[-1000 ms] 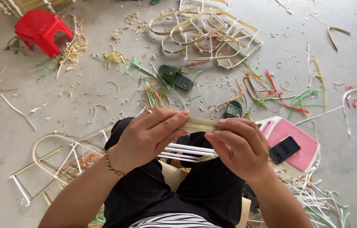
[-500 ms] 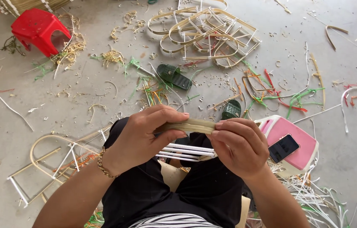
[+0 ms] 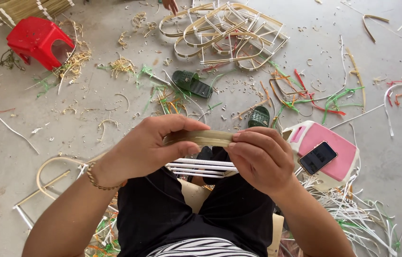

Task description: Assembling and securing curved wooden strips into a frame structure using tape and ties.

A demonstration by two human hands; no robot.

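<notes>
Black trousers [image 3: 163, 214] cover our lap at the near edge, above a striped hem. Just beyond, both our hands meet over the knees. Our left hand [image 3: 151, 147], a gold bracelet [image 3: 94, 178] at its wrist, is curled nearly closed, thumb and fingers pinching the left end of a flat tan bamboo strip [image 3: 201, 138]. Our right hand [image 3: 262, 157] is likewise curled, its fingertips pinching the strip's right end, so the strip lies level between the two hands. Beneath it, thin white sticks [image 3: 201, 167] run side by side from one hand to the other; we cannot tell which fingers hold them.

To the right, just beside our right forearm, a pink and white plastic stool [image 3: 343, 157] carries a dark phone [image 3: 318, 157]. To the left, near our left arm, a bent bamboo frame [image 3: 48, 176] lies on the grey concrete floor [image 3: 44, 123].

Farther off, two dark green sandals [image 3: 191, 84] lie among green, red and tan shavings. Beyond them sits a pile of curved bamboo frames [image 3: 224, 33], and at far left a red plastic stool [image 3: 37, 40].
</notes>
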